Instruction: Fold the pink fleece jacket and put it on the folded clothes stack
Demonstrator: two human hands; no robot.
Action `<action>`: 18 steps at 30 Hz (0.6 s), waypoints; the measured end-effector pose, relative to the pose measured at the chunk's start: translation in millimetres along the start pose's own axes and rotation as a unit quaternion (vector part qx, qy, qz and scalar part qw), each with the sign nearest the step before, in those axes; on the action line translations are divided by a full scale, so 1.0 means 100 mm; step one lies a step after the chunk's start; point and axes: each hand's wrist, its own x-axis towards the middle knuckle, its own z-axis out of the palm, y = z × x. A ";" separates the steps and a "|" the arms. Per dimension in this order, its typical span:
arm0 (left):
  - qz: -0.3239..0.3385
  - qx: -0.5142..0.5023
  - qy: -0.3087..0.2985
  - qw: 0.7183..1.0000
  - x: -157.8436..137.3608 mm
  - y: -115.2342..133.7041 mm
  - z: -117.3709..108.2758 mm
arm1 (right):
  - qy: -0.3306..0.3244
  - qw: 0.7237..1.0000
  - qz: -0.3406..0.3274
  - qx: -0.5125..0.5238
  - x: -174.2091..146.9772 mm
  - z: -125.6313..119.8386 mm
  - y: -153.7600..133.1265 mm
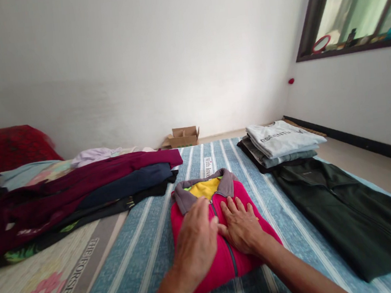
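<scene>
A pink-red zip jacket (210,276) with a grey collar and yellow lining lies folded into a rectangle before me, its collar pointing away. My right hand (242,226) rests flat on the jacket's chest, right of the zip, fingers spread. Over the left side of the front is my left hand (196,240), slightly blurred, seen side-on with fingers extended and thumb apart. I cannot tell whether it touches the cloth. Neither hand grips anything visible.
On the right lie a folded dark green jacket (340,210) and a stack of folded shirts (282,139), white on top. Maroon, navy and black garments (80,188) are heaped left. Under everything is a blue striped bedsheet (150,245). A cardboard box (183,137) stands by the wall.
</scene>
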 end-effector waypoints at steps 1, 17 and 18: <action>0.035 0.025 -0.061 0.997 -0.05 0.11 0.06 | -0.007 1.000 0.002 -0.002 0.01 0.01 0.01; -0.005 0.088 -0.172 0.981 -0.35 -0.04 0.49 | 0.027 0.999 0.023 0.034 -0.01 0.08 0.00; -0.011 0.088 -0.178 0.980 -0.34 -0.03 0.48 | 0.028 0.999 0.022 0.034 -0.01 0.07 0.00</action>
